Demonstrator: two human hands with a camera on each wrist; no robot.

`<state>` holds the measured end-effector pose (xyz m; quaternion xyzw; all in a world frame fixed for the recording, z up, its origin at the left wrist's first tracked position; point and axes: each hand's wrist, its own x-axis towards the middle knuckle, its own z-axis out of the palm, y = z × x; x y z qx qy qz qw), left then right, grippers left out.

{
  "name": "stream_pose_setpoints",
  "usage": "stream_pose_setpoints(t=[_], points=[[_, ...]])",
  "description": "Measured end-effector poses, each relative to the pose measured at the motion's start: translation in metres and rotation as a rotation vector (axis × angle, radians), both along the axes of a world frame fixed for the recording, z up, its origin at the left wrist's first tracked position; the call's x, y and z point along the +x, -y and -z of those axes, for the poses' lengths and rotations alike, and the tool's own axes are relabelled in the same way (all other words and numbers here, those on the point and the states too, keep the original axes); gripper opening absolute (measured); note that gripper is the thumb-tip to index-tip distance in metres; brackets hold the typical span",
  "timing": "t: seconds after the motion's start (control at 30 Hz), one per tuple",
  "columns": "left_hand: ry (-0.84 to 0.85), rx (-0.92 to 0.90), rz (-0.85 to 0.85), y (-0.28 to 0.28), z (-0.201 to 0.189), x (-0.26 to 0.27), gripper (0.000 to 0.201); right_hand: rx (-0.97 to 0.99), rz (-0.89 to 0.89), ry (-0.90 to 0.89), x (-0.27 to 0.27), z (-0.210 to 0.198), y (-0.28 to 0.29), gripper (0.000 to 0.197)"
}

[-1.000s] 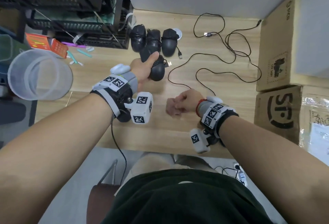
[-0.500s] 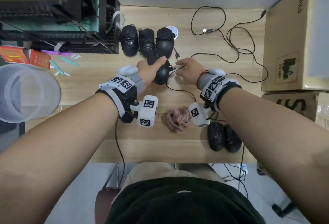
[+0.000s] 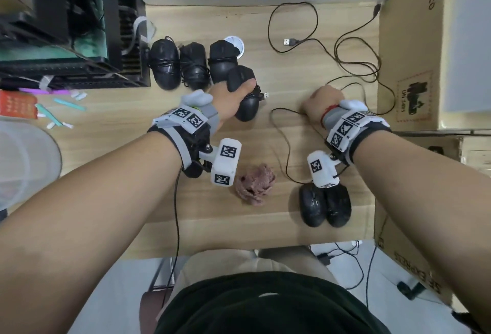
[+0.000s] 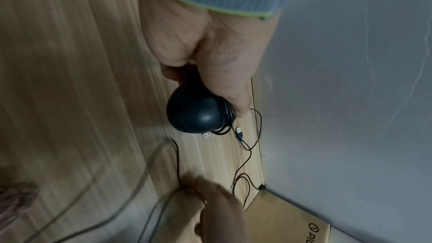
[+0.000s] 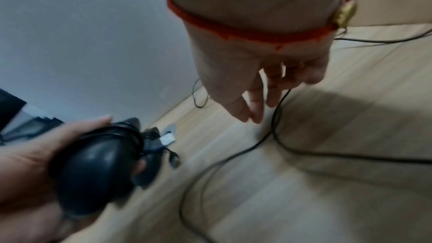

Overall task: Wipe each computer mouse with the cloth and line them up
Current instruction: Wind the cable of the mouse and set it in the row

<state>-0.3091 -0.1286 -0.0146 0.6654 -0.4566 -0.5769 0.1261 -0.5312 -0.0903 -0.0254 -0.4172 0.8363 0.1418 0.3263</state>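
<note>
- Our left hand (image 3: 230,97) wraps its thumb and fingers around a black mouse (image 3: 245,100), its cord coiled round the body and a USB plug (image 3: 263,96) poking out; we hold it just in front of three more black mice (image 3: 195,64) at the back of the wooden desk (image 3: 132,126).
- Our right hand (image 3: 320,102) hangs over a loose black cable (image 3: 277,137), fingers (image 5: 256,103) pointing down and loosely spread; we cannot tell whether they pinch the cable.
- The pinkish cloth (image 3: 255,183) lies crumpled on the desk between our wrists, untouched.
- Two mice (image 3: 324,205) sit side by side, touching, near the front edge, beside a cardboard box (image 3: 409,49).
</note>
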Motion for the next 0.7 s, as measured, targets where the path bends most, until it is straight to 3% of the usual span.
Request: stream_pose_setpoints(t=[0.07, 0.13, 0.23, 0.3, 0.43, 0.53, 0.6, 0.7], points=[[-0.010, -0.005, 0.014, 0.004, 0.000, -0.007, 0.041, -0.160, 0.039, 0.230, 0.013, -0.005, 0.012, 0.033], [-0.025, -0.016, 0.032, 0.007, -0.002, -0.010, 0.043, -0.250, 0.162, 0.576, 0.033, -0.016, 0.022, 0.046], [-0.056, -0.023, 0.044, 0.012, -0.004, -0.015, 0.037, -0.185, 0.331, 0.965, 0.052, -0.028, 0.030, 0.047], [-0.046, -0.017, 0.031, 0.015, -0.004, -0.016, 0.041, -0.170, 0.360, 1.105, 0.056, -0.025, 0.033, 0.039], [-0.035, -0.005, -0.001, 0.018, -0.006, -0.021, 0.058, -0.261, 0.339, 1.155, 0.048, -0.009, 0.041, 0.043], [-0.046, 0.060, -0.041, 0.024, -0.001, -0.020, 0.072, -0.291, 0.380, 1.104, 0.040, -0.002, 0.045, 0.050], [-0.101, 0.101, -0.080, 0.029, 0.015, -0.015, 0.080, -0.349, 0.438, 1.052, 0.035, 0.005, 0.050, 0.043], [-0.198, 0.162, -0.120, 0.028, 0.010, -0.013, 0.037, -0.415, 0.523, 0.980, 0.031, 0.012, 0.055, 0.038]])
